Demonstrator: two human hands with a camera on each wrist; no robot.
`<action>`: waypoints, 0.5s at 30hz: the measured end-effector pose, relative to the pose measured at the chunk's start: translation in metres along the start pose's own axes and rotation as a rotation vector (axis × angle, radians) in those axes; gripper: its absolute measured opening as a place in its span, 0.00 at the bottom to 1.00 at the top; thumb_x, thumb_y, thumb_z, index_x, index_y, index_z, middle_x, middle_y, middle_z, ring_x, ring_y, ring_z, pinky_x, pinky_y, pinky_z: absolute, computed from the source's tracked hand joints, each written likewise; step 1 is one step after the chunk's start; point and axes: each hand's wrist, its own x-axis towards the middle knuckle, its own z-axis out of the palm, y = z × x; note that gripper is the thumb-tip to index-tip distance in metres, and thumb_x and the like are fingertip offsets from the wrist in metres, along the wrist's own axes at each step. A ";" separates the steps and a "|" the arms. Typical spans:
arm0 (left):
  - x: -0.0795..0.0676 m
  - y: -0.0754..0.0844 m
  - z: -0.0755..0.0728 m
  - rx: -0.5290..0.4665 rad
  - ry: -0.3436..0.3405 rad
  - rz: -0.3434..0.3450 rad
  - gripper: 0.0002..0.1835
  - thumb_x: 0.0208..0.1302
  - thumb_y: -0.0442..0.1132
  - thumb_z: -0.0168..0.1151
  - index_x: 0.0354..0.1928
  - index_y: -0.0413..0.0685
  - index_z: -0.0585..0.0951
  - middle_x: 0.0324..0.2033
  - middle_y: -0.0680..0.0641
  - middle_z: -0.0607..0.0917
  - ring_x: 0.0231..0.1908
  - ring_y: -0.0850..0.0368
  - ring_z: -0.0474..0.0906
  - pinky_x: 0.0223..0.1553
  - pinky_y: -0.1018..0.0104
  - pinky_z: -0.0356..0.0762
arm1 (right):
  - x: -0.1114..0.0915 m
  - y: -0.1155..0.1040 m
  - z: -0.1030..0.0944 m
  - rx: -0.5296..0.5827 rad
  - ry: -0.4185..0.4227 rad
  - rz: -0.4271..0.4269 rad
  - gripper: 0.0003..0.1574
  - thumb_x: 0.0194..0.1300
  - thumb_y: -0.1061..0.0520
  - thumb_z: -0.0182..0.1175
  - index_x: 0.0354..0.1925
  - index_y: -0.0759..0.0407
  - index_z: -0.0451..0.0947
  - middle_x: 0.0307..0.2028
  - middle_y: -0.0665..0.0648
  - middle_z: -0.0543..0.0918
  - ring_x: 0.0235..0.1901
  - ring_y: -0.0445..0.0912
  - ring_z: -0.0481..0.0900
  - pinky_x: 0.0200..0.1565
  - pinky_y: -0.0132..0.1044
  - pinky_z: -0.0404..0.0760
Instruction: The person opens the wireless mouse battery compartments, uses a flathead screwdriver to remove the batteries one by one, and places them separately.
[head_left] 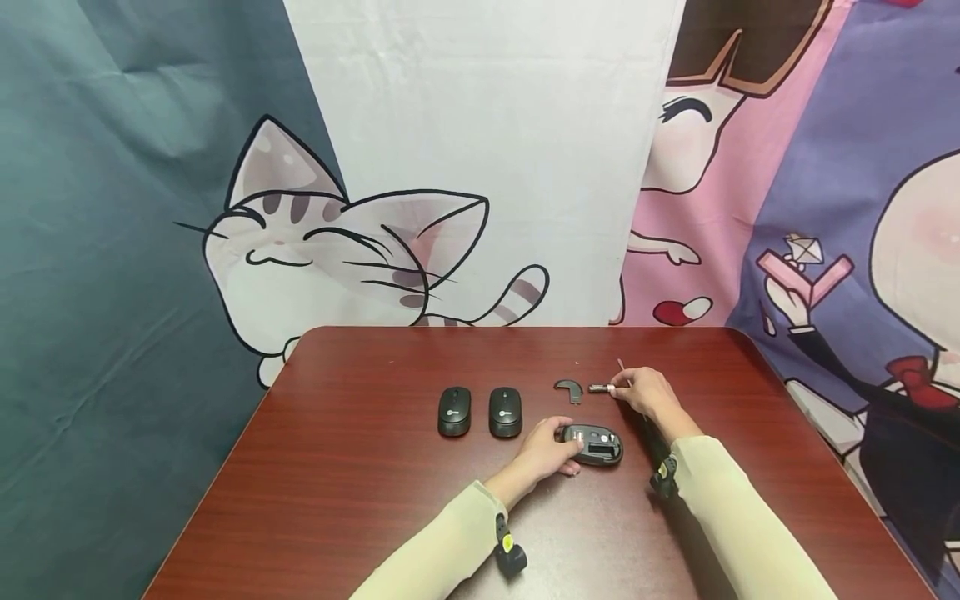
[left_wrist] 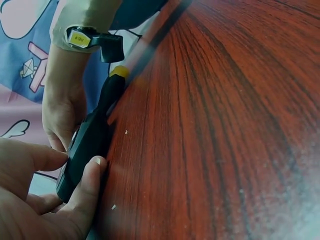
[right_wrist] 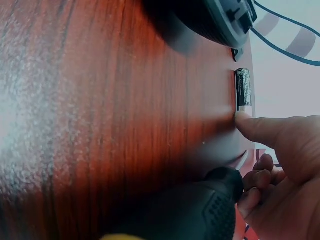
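An upturned black computer mouse (head_left: pixel 611 454) shows its underside and an uncovered battery compartment. My left hand (head_left: pixel 546 448) grips it by its left end, thumb over the underside; the left wrist view has the mouse (left_wrist: pixel 80 167) edge-on between my fingers. Farther back, my right hand (head_left: pixel 647 390) pinches one end of a small battery (head_left: pixel 598 388) lying on the table. The right wrist view shows the thumb (right_wrist: pixel 257 127) against this battery (right_wrist: pixel 243 89). Left of the battery lies a curved black battery cover (head_left: pixel 572 390).
Two more black mice (head_left: pixel 454 412) (head_left: pixel 506 412) stand upright side by side, left of my hands. A screwdriver with a black and yellow handle (right_wrist: pixel 200 207) lies beneath my right hand and forearm, partly hidden from the head. The brown table (head_left: pixel 337 500) ends at a printed cloth backdrop (head_left: pixel 487 108).
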 end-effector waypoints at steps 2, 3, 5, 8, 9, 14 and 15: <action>0.000 0.000 0.000 0.025 0.007 0.006 0.26 0.63 0.30 0.68 0.64 0.40 0.76 0.51 0.45 0.77 0.19 0.56 0.85 0.23 0.67 0.86 | 0.000 0.000 0.001 0.001 0.007 0.000 0.10 0.64 0.53 0.69 0.43 0.55 0.87 0.44 0.64 0.86 0.48 0.63 0.79 0.51 0.60 0.78; -0.001 0.000 0.001 0.037 0.011 0.007 0.26 0.63 0.30 0.68 0.64 0.40 0.76 0.50 0.45 0.77 0.19 0.57 0.85 0.23 0.67 0.86 | -0.001 0.000 0.001 0.002 0.010 0.000 0.10 0.64 0.53 0.69 0.43 0.55 0.87 0.43 0.64 0.86 0.48 0.63 0.79 0.50 0.60 0.79; -0.001 0.001 0.001 0.070 0.018 0.016 0.26 0.63 0.31 0.68 0.64 0.41 0.76 0.49 0.46 0.76 0.19 0.58 0.84 0.22 0.68 0.86 | -0.001 0.000 0.002 0.003 0.019 -0.007 0.10 0.64 0.54 0.69 0.43 0.55 0.87 0.42 0.64 0.86 0.47 0.63 0.79 0.50 0.60 0.79; -0.002 0.002 0.001 0.115 0.022 0.030 0.27 0.62 0.31 0.69 0.64 0.41 0.76 0.50 0.46 0.77 0.19 0.58 0.84 0.22 0.69 0.85 | 0.000 0.001 0.003 0.007 0.029 -0.009 0.11 0.64 0.54 0.69 0.43 0.56 0.87 0.42 0.63 0.85 0.47 0.62 0.79 0.51 0.60 0.79; -0.003 0.002 0.002 0.123 0.020 0.030 0.27 0.63 0.31 0.69 0.64 0.41 0.76 0.50 0.46 0.77 0.19 0.59 0.84 0.22 0.69 0.85 | 0.001 0.001 0.004 0.008 0.031 -0.010 0.11 0.64 0.54 0.69 0.44 0.56 0.87 0.42 0.63 0.85 0.47 0.62 0.79 0.51 0.60 0.79; -0.005 0.004 0.002 0.133 0.011 0.023 0.28 0.62 0.32 0.70 0.65 0.42 0.76 0.52 0.44 0.78 0.20 0.57 0.85 0.23 0.68 0.85 | 0.001 0.002 0.005 0.011 0.032 -0.009 0.13 0.64 0.54 0.69 0.45 0.57 0.86 0.43 0.64 0.85 0.48 0.62 0.79 0.51 0.60 0.79; -0.006 0.004 0.002 0.130 0.011 0.021 0.29 0.62 0.32 0.70 0.65 0.42 0.75 0.52 0.44 0.78 0.20 0.57 0.85 0.23 0.68 0.86 | 0.001 0.002 0.005 0.012 0.031 -0.009 0.13 0.63 0.54 0.69 0.46 0.57 0.86 0.43 0.64 0.85 0.48 0.62 0.79 0.51 0.60 0.79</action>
